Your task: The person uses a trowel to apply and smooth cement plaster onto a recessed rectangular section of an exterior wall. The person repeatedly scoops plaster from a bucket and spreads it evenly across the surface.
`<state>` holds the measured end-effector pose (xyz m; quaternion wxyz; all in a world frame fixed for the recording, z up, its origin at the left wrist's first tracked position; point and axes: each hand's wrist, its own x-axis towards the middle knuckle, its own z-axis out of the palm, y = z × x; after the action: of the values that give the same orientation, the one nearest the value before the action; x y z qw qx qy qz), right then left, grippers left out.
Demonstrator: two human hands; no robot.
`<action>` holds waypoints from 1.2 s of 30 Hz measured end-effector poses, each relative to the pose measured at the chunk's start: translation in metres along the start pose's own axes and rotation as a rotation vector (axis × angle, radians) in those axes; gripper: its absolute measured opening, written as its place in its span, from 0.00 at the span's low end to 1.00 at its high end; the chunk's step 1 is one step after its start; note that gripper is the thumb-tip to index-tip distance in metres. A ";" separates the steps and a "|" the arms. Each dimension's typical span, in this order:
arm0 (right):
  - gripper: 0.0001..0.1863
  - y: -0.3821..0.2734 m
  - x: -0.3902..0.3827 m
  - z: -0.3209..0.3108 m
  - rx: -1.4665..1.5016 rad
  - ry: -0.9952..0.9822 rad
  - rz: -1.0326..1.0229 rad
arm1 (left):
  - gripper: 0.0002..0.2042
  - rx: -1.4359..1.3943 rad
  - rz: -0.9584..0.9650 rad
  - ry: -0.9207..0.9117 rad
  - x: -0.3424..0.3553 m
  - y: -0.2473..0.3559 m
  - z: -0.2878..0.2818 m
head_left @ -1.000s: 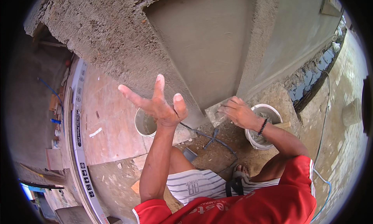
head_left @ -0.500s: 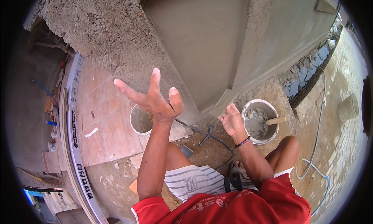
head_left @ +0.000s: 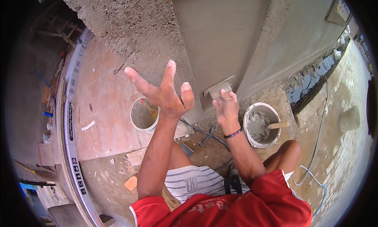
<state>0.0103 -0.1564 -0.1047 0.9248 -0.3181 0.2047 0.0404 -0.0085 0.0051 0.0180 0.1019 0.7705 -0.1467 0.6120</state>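
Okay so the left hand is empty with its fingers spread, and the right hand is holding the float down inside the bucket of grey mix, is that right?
Not quite: the head view shows the right hand holding the float against the smooth wall panel, not inside the bucket of grey mix. The left hand is empty with its fingers spread.

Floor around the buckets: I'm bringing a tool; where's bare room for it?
Pink tiled floor lies open between the long white strip and left bucket, bar some scraps; so does brown ground between mortar bucket and grey hose. Between buckets is crowded: dark crossed pieces below, left hand and right hand, with float, above.
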 end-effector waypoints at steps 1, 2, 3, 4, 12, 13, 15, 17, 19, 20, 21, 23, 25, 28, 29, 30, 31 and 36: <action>0.13 -0.015 -0.011 0.018 -0.014 0.006 -0.022 | 0.25 0.004 -0.002 -0.005 0.000 0.000 -0.001; 0.13 -0.031 -0.023 0.034 -0.012 -0.091 -0.093 | 0.25 0.009 0.002 -0.005 -0.001 0.000 0.000; 0.13 -0.050 -0.036 0.049 -0.011 -0.187 -0.164 | 0.25 0.012 0.004 -0.004 0.000 0.001 0.001; 0.13 -0.070 -0.049 0.059 -0.002 -0.267 -0.283 | 0.25 0.011 0.005 -0.003 0.000 0.003 0.003; 0.13 -0.065 -0.034 -0.020 0.002 -0.283 -0.300 | 0.24 -0.014 0.016 0.043 0.000 0.001 0.003; 0.12 -0.043 -0.019 -0.052 -0.009 -0.214 -0.201 | 0.23 -0.017 0.018 0.049 0.001 0.001 0.003; 0.11 -0.002 0.008 -0.103 -0.013 -0.100 -0.036 | 0.23 -0.013 0.027 0.045 0.000 0.000 0.003; 0.09 0.026 0.025 -0.131 0.006 -0.041 0.061 | 0.24 -0.009 0.027 0.038 0.001 0.000 0.004; 0.08 0.035 0.032 -0.131 0.021 -0.021 0.105 | 0.24 -0.004 0.015 0.027 0.001 0.001 0.002; 0.08 0.038 0.038 -0.129 0.019 -0.013 0.113 | 0.24 0.003 0.014 0.022 0.000 0.002 0.002; 0.08 0.038 0.041 -0.118 0.019 -0.010 0.121 | 0.24 0.013 0.017 0.021 0.001 0.002 0.001; 0.08 0.036 0.044 -0.100 0.042 0.001 0.111 | 0.24 0.024 0.020 0.019 0.001 0.002 0.001; 0.09 0.029 0.038 -0.075 0.078 0.031 0.082 | 0.24 0.031 0.014 0.022 -0.001 0.001 0.000; 0.11 0.002 0.018 -0.031 0.069 0.021 -0.025 | 0.23 0.010 -0.006 0.026 0.000 0.004 0.000; 0.11 -0.010 0.009 -0.014 0.059 -0.003 -0.068 | 0.23 0.004 -0.014 0.027 0.000 0.004 0.000; 0.12 -0.023 0.000 0.004 0.046 -0.028 -0.109 | 0.23 0.000 -0.023 0.027 0.001 0.004 -0.001; 0.13 -0.036 -0.010 0.024 0.033 -0.053 -0.151 | 0.23 -0.006 -0.034 0.028 0.000 0.004 0.000; 0.11 -0.111 -0.054 0.120 -0.053 -0.230 -0.393 | 0.22 -0.015 -0.051 0.053 -0.001 0.006 0.005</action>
<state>0.0260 -0.1686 0.0664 0.9235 -0.3692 0.0307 -0.0991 -0.0062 -0.0026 0.0157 0.1273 0.7566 -0.1287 0.6284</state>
